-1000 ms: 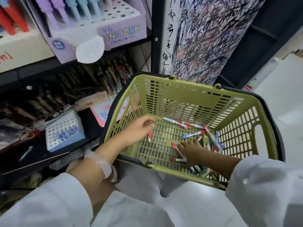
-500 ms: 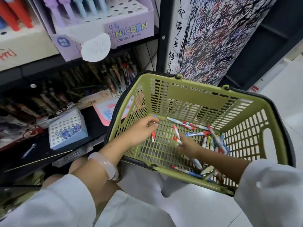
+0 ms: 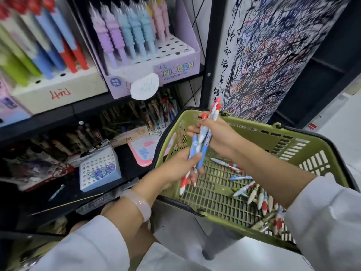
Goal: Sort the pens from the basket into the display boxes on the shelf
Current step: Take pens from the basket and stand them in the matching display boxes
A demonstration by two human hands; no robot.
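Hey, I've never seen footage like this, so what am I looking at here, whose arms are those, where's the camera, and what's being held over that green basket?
There is no machine here. The camera sits on a person's head and looks forward and down, so the two arms in white sleeves are that person's own. The right hand grips a bundle of pens above the green basket, their red ends pointing up. The left hand holds the lower ends of pens too. More loose pens lie on the basket floor. To the left is a dark shelf with display boxes: a purple one marked UNICORN with pastel pens standing in it, and a small white box with holes lower down.
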